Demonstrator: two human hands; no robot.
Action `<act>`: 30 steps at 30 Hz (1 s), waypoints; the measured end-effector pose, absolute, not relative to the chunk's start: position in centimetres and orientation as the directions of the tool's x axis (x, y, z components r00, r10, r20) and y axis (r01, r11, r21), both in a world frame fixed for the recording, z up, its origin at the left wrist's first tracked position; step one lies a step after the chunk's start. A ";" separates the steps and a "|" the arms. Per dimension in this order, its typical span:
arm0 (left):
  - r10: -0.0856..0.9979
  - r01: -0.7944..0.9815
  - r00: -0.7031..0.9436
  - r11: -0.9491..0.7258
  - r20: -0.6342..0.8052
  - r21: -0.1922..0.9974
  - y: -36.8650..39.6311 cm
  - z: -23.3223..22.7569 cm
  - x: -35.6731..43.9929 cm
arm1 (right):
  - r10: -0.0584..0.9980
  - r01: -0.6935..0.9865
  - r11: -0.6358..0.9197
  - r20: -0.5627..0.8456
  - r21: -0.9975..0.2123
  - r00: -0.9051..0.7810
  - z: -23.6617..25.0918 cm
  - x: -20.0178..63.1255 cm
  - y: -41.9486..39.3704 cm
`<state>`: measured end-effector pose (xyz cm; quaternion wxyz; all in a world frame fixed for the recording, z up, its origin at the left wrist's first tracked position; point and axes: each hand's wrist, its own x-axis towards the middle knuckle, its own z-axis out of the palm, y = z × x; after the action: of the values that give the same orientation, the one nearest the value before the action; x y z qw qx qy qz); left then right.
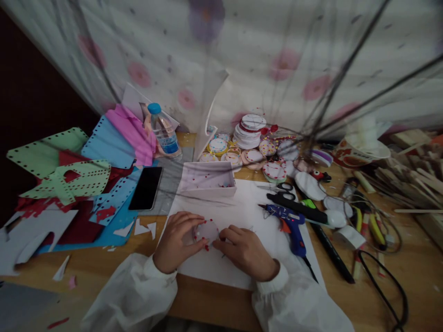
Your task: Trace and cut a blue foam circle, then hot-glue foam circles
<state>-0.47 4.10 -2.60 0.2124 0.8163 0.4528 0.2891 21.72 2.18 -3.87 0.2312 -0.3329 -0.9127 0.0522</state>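
Observation:
My left hand (176, 242) and my right hand (246, 251) meet over a white sheet (242, 216) near the table's front edge. Between their fingers is a small pale round disc (206, 230) with red dots along its rim. The left fingers curl around its left side and the right fingertips touch its right edge. Both arms wear white sleeves. Behind the hands stands a shallow white box (207, 180) sprinkled with small red bits.
A blue glue gun (290, 223), scissors (282, 187) and a black marker (330, 251) lie to the right. Stacked decorated discs (251, 131) sit at the back. A phone (146, 187), a water bottle (164, 131) and coloured foam sheets (79, 180) fill the left.

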 end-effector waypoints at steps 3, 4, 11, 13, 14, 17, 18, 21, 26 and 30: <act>0.869 0.612 0.408 -0.488 0.279 0.622 4.1 -2.7 -0.3 | 0.637 0.587 0.769 0.375 -0.251 -0.674 -4.0 21.7 2.2; 0.876 0.608 0.399 -0.475 0.272 0.637 4.1 -2.7 -0.3 | 0.640 0.592 0.766 0.372 -0.250 -0.672 -4.0 21.7 2.2; 0.966 0.273 0.235 -0.168 0.104 0.947 3.8 -2.2 -1.2 | 0.661 0.581 0.751 0.357 -0.314 -0.660 -3.5 21.9 2.0; 0.984 -0.068 0.175 0.028 -0.015 0.997 3.1 -0.8 -1.6 | 0.665 0.558 0.746 0.361 -0.364 -0.654 -3.2 22.0 1.9; 0.981 -0.288 0.175 0.130 -0.081 0.949 2.6 0.1 -1.6 | 0.672 0.551 0.739 0.366 -0.389 -0.643 -3.0 22.0 1.9; 0.938 -0.652 0.291 0.337 -0.186 0.679 1.0 2.9 -1.6 | 0.730 0.577 0.683 0.382 -0.449 -0.566 -2.9 22.2 1.9; 0.927 -0.705 0.327 0.369 -0.184 0.605 0.4 3.7 -1.5 | 0.758 0.601 0.652 0.379 -0.462 -0.531 -3.0 22.3 1.9; 0.905 -0.787 0.404 0.416 -0.129 0.455 -0.9 5.4 -0.9 | 0.824 0.668 0.567 0.315 -0.482 -0.472 -3.4 22.0 2.3; 0.861 -0.823 0.508 0.481 0.013 0.304 -2.3 6.7 -0.1 | 0.823 0.694 0.567 0.271 -0.444 -0.499 -3.4 22.1 1.8; 0.845 -0.823 0.533 0.506 0.043 0.257 -3.0 7.4 0.1 | 0.798 0.689 0.601 0.350 -0.405 -0.490 -2.9 23.4 -0.3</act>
<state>0.10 -3.02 7.40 0.8667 0.1239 0.0439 0.4812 23.39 -0.33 -2.92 0.2580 -0.4339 -0.8567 0.1056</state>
